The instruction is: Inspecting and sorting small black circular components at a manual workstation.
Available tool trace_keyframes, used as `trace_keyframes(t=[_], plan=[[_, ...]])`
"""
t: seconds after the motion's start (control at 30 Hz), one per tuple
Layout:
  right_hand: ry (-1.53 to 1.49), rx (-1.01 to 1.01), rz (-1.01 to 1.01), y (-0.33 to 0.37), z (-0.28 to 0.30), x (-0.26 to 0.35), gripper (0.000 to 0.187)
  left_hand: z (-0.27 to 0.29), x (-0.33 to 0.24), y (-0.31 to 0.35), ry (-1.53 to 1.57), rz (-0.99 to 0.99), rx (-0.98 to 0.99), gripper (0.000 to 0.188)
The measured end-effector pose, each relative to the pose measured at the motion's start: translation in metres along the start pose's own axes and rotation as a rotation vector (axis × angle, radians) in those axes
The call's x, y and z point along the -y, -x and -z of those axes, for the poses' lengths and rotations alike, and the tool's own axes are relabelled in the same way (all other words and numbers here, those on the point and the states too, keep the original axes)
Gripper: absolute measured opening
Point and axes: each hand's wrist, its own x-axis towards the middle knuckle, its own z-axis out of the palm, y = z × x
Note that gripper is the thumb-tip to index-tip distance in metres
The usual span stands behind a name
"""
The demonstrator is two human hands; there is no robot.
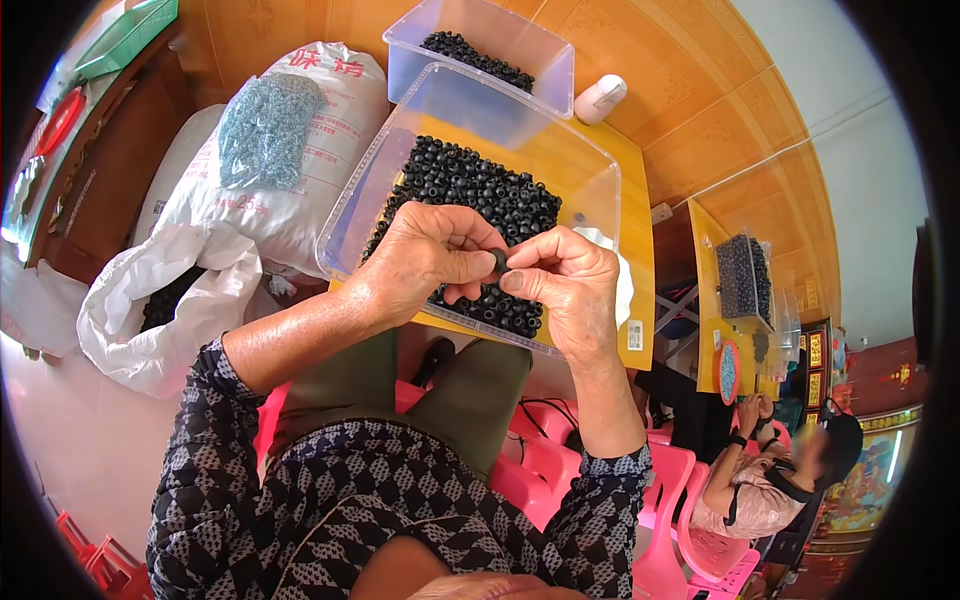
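Above a clear plastic bin (600, 165), my left hand (435, 250) and my right hand (570, 285) meet fingertip to fingertip. Both are closed in a pinch on one small black round piece (499, 262); the fingers cover most of it. Under my hands the bin holds a heap of black ring-like pieces (480, 185) with holes, spread over its bottom. My left wrist passes over the bin's near left side, and my right hand is at its near right part.
Behind stands a second clear bin (555, 75) with black pieces, beside a white bottle (600, 98). At left are an open white sack (100, 300), a large sack (340, 120) and a bag of bluish pieces (268, 130). Another person (760, 480) sits at a table on the right.
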Motion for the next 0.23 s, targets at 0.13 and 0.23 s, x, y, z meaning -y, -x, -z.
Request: trace_keyframes(t=[0.13,0.23], plan=[[0.014,-0.007,0.017,0.0002,-0.0015,0.0003,0.016,0.0007,0.0,-0.0004,0.031,0.016,0.006,0.009],[0.018,-0.055,0.06,0.0033,-0.007,0.0007,0.019,0.0021,0.0017,-0.0012,0.035,0.014,-0.008,0.011]])
